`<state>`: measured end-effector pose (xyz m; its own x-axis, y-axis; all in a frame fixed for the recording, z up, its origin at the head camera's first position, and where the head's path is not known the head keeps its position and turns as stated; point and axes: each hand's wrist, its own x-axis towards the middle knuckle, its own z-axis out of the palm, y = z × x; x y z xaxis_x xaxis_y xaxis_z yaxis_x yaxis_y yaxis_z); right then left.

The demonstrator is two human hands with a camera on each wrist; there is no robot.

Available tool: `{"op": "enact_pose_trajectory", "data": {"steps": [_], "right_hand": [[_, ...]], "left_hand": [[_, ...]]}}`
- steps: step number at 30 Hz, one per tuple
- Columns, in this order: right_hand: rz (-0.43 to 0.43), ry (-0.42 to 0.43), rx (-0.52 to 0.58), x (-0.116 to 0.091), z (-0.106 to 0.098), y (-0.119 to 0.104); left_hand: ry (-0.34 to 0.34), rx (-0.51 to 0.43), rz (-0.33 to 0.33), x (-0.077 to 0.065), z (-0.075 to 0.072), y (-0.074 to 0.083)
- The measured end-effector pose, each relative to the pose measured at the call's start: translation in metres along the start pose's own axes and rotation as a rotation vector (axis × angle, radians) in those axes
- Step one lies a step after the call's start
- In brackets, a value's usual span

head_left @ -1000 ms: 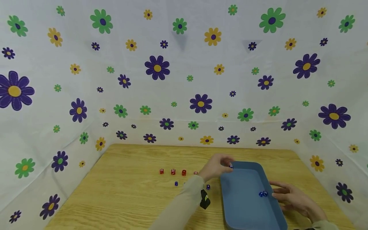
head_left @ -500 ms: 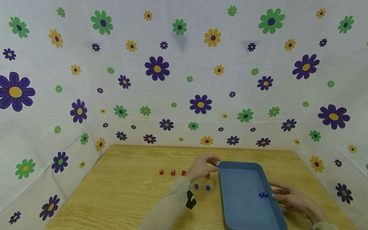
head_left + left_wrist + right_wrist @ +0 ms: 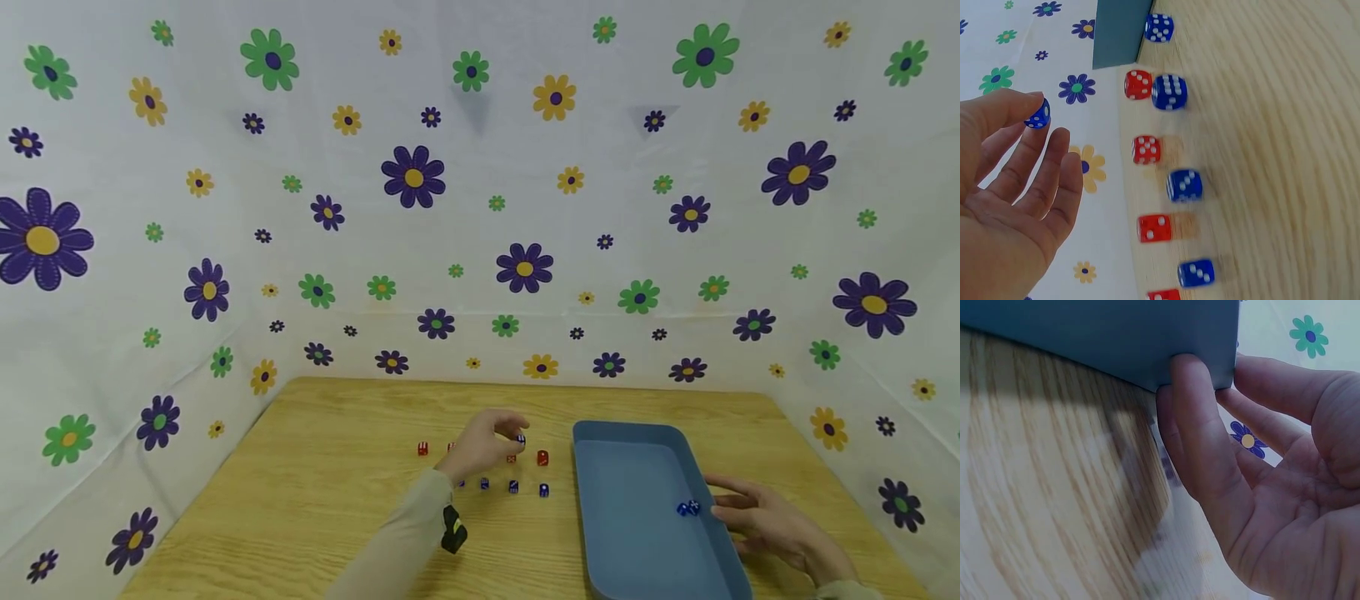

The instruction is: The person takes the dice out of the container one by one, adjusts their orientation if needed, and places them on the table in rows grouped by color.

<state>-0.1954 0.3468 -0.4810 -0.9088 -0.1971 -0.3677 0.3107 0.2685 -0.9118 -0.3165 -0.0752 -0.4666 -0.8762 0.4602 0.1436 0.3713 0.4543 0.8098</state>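
Note:
My left hand (image 3: 483, 446) pinches a blue die (image 3: 1037, 116) between thumb and forefinger, its other fingers loosely bent. In the head view it is left of the blue tray (image 3: 622, 567), over a row of red dice (image 3: 543, 457), and partly covers that row. In front lies a row of blue dice (image 3: 513, 487); the leftmost is partly hidden by the wrist. Two more blue dice (image 3: 688, 507) sit in the tray near its right wall. At that wall my right hand (image 3: 772, 521) holds the tray, thumb at the rim and fingers (image 3: 1192, 400) against the outer side.
The wooden table (image 3: 322, 500) carries everything. White cloth with flowers (image 3: 480, 242) hangs at the back and both sides. A black band (image 3: 453, 530) sits on my left wrist. The tray's raised wall (image 3: 1124, 31) stands beside the nearest dice.
My left hand has moved left from the tray's back left corner to over the red row, carrying the blue die. The right hand and tray stay in place.

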Motion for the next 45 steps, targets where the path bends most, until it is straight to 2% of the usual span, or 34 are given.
{"op": "enact_pose_trajectory", "data": {"steps": [11, 18, 23, 31, 34, 41, 45], "right_hand": [[0.009, -0.006, 0.006, 0.0, 0.002, 0.001], [0.011, -0.009, 0.008, -0.002, 0.003, 0.0], [0.021, 0.009, 0.007, 0.0, 0.004, 0.0], [0.013, -0.008, 0.01, 0.003, -0.002, 0.0], [0.013, -0.015, 0.016, 0.003, -0.003, -0.001], [0.01, -0.015, 0.014, 0.006, -0.006, -0.002], [0.013, -0.012, 0.018, 0.007, -0.008, -0.002]], "left_hand": [[0.024, 0.019, -0.022, -0.024, -0.034, -0.024], [0.058, 0.049, -0.046, -0.04, -0.05, -0.045], [0.053, 0.074, -0.07, -0.05, -0.06, -0.057], [0.012, 0.082, -0.101, -0.054, -0.067, -0.069], [-0.002, 0.096, -0.116, -0.055, -0.068, -0.069], [-0.08, 0.152, -0.138, -0.058, -0.07, -0.064], [-0.087, 0.154, -0.144, -0.058, -0.069, -0.065]]}}
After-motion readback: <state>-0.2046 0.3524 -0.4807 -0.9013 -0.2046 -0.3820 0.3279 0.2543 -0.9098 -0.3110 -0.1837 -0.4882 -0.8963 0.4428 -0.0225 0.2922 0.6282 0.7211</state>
